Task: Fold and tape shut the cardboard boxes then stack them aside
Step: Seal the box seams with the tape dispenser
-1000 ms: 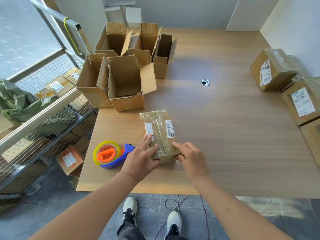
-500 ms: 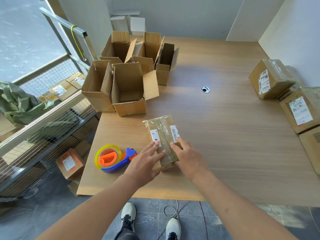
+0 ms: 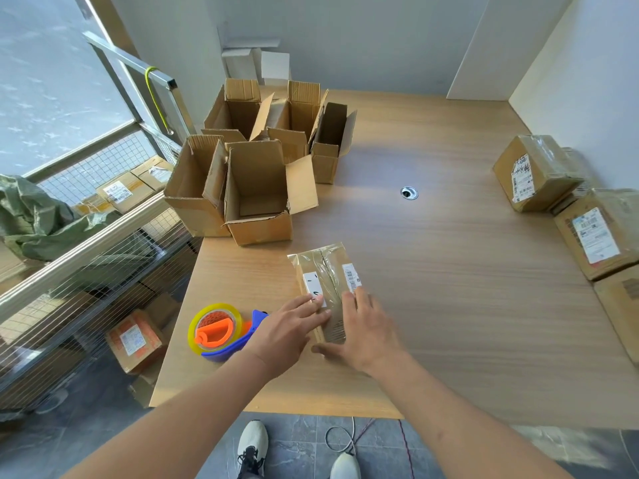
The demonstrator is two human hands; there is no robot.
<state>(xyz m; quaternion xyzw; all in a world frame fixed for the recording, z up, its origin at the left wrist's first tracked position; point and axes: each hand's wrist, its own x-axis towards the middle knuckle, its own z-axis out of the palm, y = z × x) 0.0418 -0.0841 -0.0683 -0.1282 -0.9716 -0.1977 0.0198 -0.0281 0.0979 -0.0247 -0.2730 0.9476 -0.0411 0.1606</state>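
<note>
The near end of the taped box (image 3: 326, 288) is hidden under both hands, the left hand (image 3: 288, 331) also covering the tape gun's (image 3: 221, 331) front. The label (image 3: 351, 278) print is too small to read. Of the stacked boxes (image 3: 601, 236) at the right, the nearest is cut off by the edge.

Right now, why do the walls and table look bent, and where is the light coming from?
In the head view, the wide-angle lens bows the table edges and the window frame; daylight seems to enter from that window on the left, leaving a pale bright patch around the round table hole; the tape on the small box glints slightly.
</note>
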